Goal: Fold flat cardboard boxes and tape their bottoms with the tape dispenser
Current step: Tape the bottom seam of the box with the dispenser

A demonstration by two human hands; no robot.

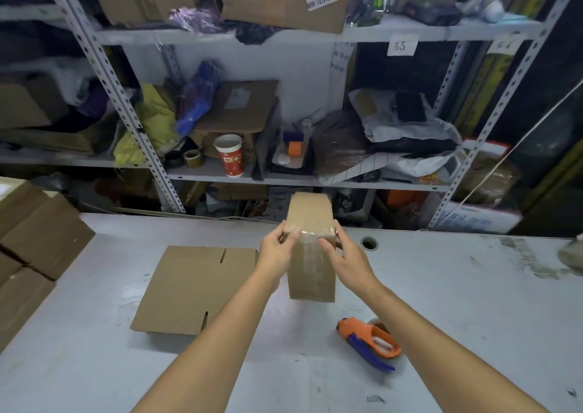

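1. White worktable [94,365] fronting cluttered metal shelving [126,106].
2. Taped box [312,274] at table centre, tilted away. The left hand [277,255] and right hand [350,264] clasp its sides, thumbs on the taped face.
3. Flat cardboard [189,289] lies just left of it. Orange tape dispenser [370,341] lies nearer, to the right, apart.
4. Stacked boxes [38,239] crowd the left edge. Red paper cup [229,155] on the shelf behind.

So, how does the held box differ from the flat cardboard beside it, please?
The held box is folded; the flat cardboard lies unfolded on the table. The held box bears clear tape, with left hand and right hand gripping it; the flat cardboard is untaped. Both are brown.
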